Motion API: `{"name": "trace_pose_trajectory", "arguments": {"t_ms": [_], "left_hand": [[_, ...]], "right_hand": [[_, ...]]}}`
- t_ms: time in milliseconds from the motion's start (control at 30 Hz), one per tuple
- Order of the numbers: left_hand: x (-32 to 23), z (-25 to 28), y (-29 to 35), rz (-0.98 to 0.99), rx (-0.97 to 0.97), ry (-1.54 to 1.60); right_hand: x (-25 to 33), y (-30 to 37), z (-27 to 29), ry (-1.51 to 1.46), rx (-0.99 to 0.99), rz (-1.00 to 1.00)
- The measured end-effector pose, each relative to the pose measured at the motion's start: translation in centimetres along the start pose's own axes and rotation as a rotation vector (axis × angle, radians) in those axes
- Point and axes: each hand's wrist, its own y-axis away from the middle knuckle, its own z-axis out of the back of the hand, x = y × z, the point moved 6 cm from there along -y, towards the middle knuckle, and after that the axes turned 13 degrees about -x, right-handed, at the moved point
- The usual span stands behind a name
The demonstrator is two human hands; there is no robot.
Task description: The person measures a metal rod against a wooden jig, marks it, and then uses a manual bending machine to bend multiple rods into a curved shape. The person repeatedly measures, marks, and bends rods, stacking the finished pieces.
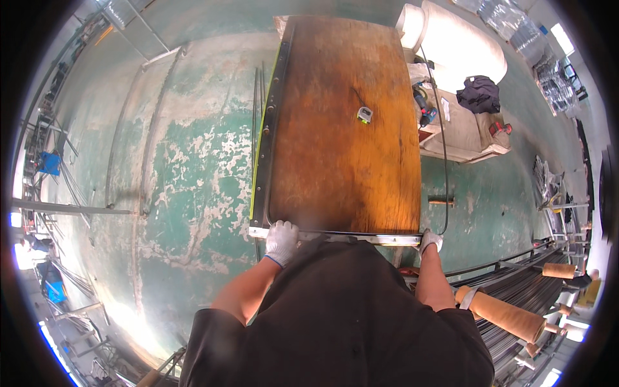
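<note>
A thin dark bar, bent with rounded corners (445, 174), runs along the left side and near edge of a worn wooden tabletop (342, 168), then up past its right side. My left hand (282, 238), in a white knit glove, is closed with its fingers curled over the bar's near left corner, beside the metal edge rail (387, 239). At the near right end my right hand (431, 240), gloved too, is closed around the bar by the rail's end. Both hands' fingertips are partly hidden. On the wood lies a grey tape measure (365, 115).
A dark rail with a yellow-green strip (263, 138) lines the tabletop's left side. To the right, a cloth-covered bench (461, 135) bears power tools (425, 113) and dark clothing (479, 95). A hammer (442, 201) lies low on the right; long dark bars (503, 303) and a brown roll (506, 314) are nearer.
</note>
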Motion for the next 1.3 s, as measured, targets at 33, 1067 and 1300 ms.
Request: {"name": "trace_pose_trajectory", "arguments": {"t_ms": [33,1067,1300], "left_hand": [[-0.1,-0.1,0.0,-0.004,-0.022,0.025],[-0.7,0.7,0.0,0.040,-0.022,0.006],[-0.6,0.4,-0.3,0.030,0.021,-0.026]], "right_hand": [[0.4,0.5,0.2,-0.006,-0.003,-0.001],[-0.1,1.9,0.5,-0.111,-0.020,0.011],[-2.5,-1.5,-0.2,-0.187,0.111,0.017]]}}
